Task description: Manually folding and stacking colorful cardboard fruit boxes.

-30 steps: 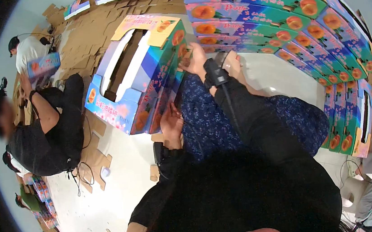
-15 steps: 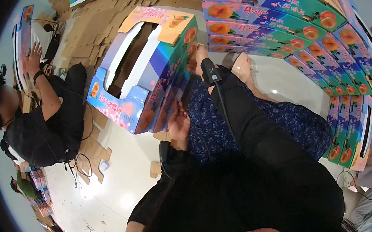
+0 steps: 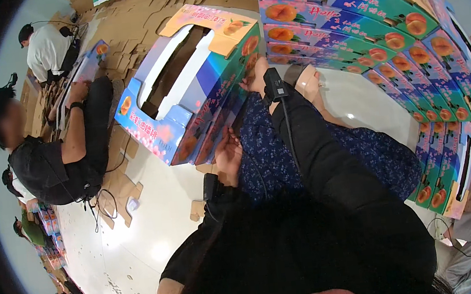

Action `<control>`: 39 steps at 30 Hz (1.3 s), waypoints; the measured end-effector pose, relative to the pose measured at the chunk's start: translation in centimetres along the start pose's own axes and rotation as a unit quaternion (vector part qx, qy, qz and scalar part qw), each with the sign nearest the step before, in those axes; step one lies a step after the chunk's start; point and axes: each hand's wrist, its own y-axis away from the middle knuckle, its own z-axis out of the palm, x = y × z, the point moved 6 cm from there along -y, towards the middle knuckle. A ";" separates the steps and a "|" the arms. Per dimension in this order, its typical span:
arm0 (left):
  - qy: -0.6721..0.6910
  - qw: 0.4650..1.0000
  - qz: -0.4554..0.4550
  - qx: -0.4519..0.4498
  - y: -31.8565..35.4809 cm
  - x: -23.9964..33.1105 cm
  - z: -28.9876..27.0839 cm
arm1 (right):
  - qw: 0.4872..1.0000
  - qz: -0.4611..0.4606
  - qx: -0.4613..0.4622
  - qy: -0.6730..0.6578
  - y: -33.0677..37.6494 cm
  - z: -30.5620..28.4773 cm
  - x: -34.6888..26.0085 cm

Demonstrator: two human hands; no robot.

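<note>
In front of me is a small stack of colourful fruit cartons (image 3: pixel 208 101), printed with peaches and blossoms. The top one has a long slot opening between white flaps and an orange end panel. My left hand (image 3: pixel 228 158), palm turned up, has its curled fingers against the low near end of the stack. My right hand (image 3: pixel 255 76) grips the low right side by the far corner; part of its fingers is hidden by the carton. Both wrists carry a small black device on a cable. My lap, in dark blue flowered cloth, lies beside the stack.
Tall rows of matching cartons (image 3: pixel 343 21) rise at the right. Flattened brown cardboard (image 3: pixel 131 26) covers the floor at the back. At the left a seated co-worker (image 3: pixel 48 166) holds a carton; another person in white (image 3: pixel 50 49) sits behind. Cardboard scraps (image 3: pixel 124 207) lie on the floor.
The carton stack has shifted slightly right, with both my hands staying on it. The seated co-worker's hand and carton have come down, so the person in white behind now shows.
</note>
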 end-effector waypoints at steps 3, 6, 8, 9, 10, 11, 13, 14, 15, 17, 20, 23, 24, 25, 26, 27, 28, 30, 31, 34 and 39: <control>-0.020 0.999 0.019 0.016 0.0 0.4 -0.5 | 0.999 -0.022 -0.020 0.026 2.0 0.8 -0.1; -0.030 0.999 0.019 0.014 -0.4 0.0 -0.1 | 0.998 -0.040 -0.039 0.035 1.5 0.2 -0.8; -0.057 0.997 0.014 0.050 -0.1 -0.1 0.5 | 0.998 -0.034 -0.035 0.025 2.5 0.6 -0.7; -0.056 0.997 0.014 0.051 -0.4 0.0 0.0 | 0.998 -0.040 -0.045 0.026 3.1 0.9 -0.6; -0.038 0.997 -0.007 0.074 -0.7 0.0 -1.2 | 0.997 -0.046 -0.056 0.028 4.0 1.4 -0.5; -0.023 0.995 -0.034 0.094 -1.1 -0.3 -2.0 | 0.997 -0.050 -0.054 0.025 3.1 0.8 -0.9; -0.010 0.997 -0.045 0.069 -1.5 -0.2 -3.0 | 0.994 0.025 0.022 -0.102 0.9 -0.6 -0.5; 0.006 0.998 -0.052 0.047 -1.6 -0.1 -3.3 | 0.994 0.026 0.022 -0.101 0.5 -0.9 -0.7; 0.007 0.998 -0.051 0.047 -1.7 0.1 -3.8 | 0.988 0.062 0.026 -0.136 0.1 -1.3 -0.4; 0.057 0.996 -0.063 0.025 -1.2 0.2 -3.6 | 0.980 0.103 0.032 -0.165 0.1 -1.6 0.2; 0.068 0.993 -0.010 0.096 -0.5 0.2 -2.5 | 0.976 0.087 0.010 -0.201 -2.7 -3.6 0.1; 0.105 0.992 -0.064 -0.010 -1.7 -0.3 -2.8 | 0.887 -0.261 -0.166 0.342 -6.3 -4.2 -2.9; 0.112 0.993 -0.043 -0.001 -1.3 0.8 -4.8 | 0.980 -0.093 -0.139 0.107 -5.5 -2.7 -0.7; 0.133 0.990 -0.039 0.012 -1.0 1.1 -6.0 | 0.984 0.075 -0.083 -0.139 -3.8 -1.7 1.3; 0.142 0.988 -0.064 0.015 -1.8 0.1 -5.0 | 0.983 -0.031 -0.174 0.046 -6.6 -3.9 -0.9; 0.133 0.987 -0.090 0.008 -2.5 -1.1 -3.4 | 0.920 -0.188 -0.207 0.274 -8.9 -6.7 -3.9; 0.100 0.988 -0.119 -0.009 -3.3 -2.5 -1.4 | 0.827 -0.341 -0.183 0.408 -10.3 -10.2 -7.4; 0.098 0.993 -0.060 0.015 -1.4 0.8 -5.6 | 0.975 -0.119 -0.180 -0.046 -7.0 -4.9 -1.4; 0.102 0.993 -0.051 0.021 -0.5 1.8 -7.4 | 0.957 -0.062 -0.119 -0.258 -3.1 -2.6 0.3; 0.118 0.990 -0.056 0.063 0.6 1.5 -6.1 | 0.959 -0.083 0.018 -0.272 -3.8 -4.6 -1.1; -0.029 0.959 0.039 0.280 3.6 2.4 -4.6 | 0.967 -0.255 0.009 -0.013 -6.6 -4.7 -2.3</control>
